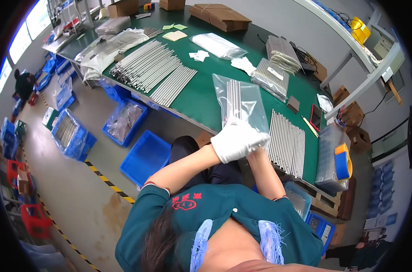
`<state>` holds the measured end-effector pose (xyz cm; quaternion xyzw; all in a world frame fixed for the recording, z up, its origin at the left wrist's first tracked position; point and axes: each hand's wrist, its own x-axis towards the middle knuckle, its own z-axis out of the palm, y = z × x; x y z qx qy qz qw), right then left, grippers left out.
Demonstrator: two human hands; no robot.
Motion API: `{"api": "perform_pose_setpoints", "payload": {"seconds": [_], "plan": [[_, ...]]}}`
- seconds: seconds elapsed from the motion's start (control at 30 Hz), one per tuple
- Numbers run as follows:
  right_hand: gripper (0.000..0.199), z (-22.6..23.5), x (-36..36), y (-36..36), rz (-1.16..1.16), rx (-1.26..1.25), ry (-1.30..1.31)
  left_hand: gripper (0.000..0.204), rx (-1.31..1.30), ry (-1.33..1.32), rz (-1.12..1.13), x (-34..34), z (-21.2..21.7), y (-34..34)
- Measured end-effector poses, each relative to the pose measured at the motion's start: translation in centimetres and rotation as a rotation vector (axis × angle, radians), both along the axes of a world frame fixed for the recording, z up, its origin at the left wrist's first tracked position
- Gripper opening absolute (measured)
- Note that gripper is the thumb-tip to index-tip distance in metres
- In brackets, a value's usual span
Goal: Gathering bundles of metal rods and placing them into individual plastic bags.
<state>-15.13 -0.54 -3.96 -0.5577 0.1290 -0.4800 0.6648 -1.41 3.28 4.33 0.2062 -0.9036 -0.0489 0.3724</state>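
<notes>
Both hands, in white gloves, meet at the near edge of the green desk (201, 97). The left hand (233, 143) lies uppermost, its fingers curled over the near end of a clear plastic bag (242, 102). The right hand (259, 138) is tucked beneath and behind it, mostly hidden, so how far it is closed cannot be told, though it sits against the same end of the bag. The bag lies flat on the desk, stretching away from the hands, with a small bundle of thin metal rods (234, 97) inside along its left half.

Just right of the hands a row of loose rods (287, 143) lies side by side on the desk. Far to the left a larger spread of long rods (154, 70) covers the desk. Beyond the bag sit two wrapped rod bundles (274, 75). On the floor to the left stands a blue crate (144, 156).
</notes>
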Motion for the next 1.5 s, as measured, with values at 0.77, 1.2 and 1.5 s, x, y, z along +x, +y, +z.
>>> {"api": "perform_pose_setpoints", "payload": {"seconds": [0.77, 1.2, 1.5], "plan": [[0.063, 4.8, -0.2, 0.7, -0.632, -0.352, 1.316, 0.040, 1.296, 0.514, 0.363, 6.0, -6.2, 3.4], [0.057, 2.5, -0.6, 3.6, -0.804, -0.391, 1.171, 0.052, 1.585, 0.751, -0.063, 3.9, -9.5, 0.5], [0.037, 9.4, -2.5, 9.5, 0.101, -0.020, 0.773, 0.040, 1.413, 0.991, 0.394, 13.9, -7.5, -2.3]]}}
